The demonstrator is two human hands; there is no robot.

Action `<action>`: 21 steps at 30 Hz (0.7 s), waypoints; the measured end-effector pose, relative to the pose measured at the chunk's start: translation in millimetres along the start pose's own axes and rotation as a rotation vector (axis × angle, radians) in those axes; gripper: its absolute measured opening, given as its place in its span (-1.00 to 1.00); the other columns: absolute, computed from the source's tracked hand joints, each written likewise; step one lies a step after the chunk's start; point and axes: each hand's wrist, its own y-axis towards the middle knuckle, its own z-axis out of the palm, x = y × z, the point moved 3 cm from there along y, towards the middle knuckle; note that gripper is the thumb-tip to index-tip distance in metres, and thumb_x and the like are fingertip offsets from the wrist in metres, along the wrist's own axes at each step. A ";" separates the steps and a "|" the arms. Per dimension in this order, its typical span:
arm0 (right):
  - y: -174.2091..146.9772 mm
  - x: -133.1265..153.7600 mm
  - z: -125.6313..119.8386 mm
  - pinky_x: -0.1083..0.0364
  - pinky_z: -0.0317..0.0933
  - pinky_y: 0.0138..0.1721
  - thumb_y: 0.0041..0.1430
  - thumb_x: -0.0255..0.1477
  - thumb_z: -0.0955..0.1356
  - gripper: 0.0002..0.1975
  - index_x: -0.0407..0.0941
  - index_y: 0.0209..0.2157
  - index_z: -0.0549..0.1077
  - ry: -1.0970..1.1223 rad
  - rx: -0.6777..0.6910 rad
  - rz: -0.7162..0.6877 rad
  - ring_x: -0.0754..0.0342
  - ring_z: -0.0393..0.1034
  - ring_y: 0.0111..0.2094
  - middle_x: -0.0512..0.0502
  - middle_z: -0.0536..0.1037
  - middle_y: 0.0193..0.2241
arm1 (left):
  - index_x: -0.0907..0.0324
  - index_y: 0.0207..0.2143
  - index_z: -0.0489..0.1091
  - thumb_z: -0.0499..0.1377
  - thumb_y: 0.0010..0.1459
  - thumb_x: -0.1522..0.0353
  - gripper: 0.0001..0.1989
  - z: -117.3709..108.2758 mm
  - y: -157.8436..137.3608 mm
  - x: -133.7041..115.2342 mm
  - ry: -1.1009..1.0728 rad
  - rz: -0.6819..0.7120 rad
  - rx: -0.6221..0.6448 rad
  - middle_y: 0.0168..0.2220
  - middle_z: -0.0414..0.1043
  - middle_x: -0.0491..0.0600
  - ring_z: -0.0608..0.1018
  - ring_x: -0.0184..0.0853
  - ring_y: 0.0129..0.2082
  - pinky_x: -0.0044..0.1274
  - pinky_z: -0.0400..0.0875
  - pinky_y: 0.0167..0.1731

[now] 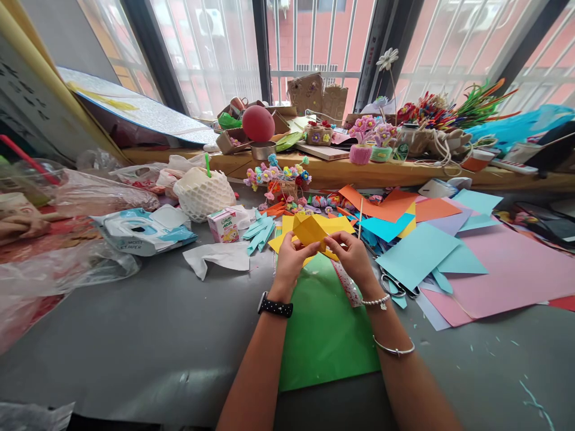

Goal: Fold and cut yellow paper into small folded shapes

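We hold one folded piece of yellow paper (309,230) above the far end of one green sheet (330,341), our left hand (290,260) and right hand (351,257) each pinching an edge. The green sheet lies on a grey tabletop (202,347). To the right are one pair of scissors (396,293) and one large pink sheet (521,269); to the left, one moist-paper pack (140,242) and one small carton (223,226). Far off, two little flower pots (360,154) stand on a wooden ledge (202,163) before barred windows (321,36).

The held paper (309,230) is yellow, watchband (277,307) dotted black.
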 end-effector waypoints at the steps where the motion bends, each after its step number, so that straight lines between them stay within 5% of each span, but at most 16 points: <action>1: -0.2 0.1 0.4 0.15 0.18 -0.47 -0.02 -0.26 0.27 -0.76 -0.16 -0.52 0.35 0.001 0.010 -0.002 0.11 0.29 -0.49 -0.07 0.42 -0.52 | 0.25 -0.25 0.18 0.30 -0.31 0.42 -0.49 -0.5 0.4 0.2 -0.002 0.001 -0.014 -0.40 0.46 0.00 0.50 -0.34 -0.42 -0.50 0.37 -0.37; 21: -0.6 7.1 7.1 0.17 0.10 -0.49 0.08 -0.36 0.19 -0.82 -0.12 -0.54 0.24 -0.212 0.097 -0.164 0.12 0.22 -0.50 -0.03 0.35 -0.55 | 0.24 -0.26 0.16 0.29 -0.29 0.41 -0.51 -2.1 0.0 -0.3 0.001 0.050 -0.058 -0.39 0.45 0.00 0.50 -0.35 -0.42 -0.53 0.36 -0.39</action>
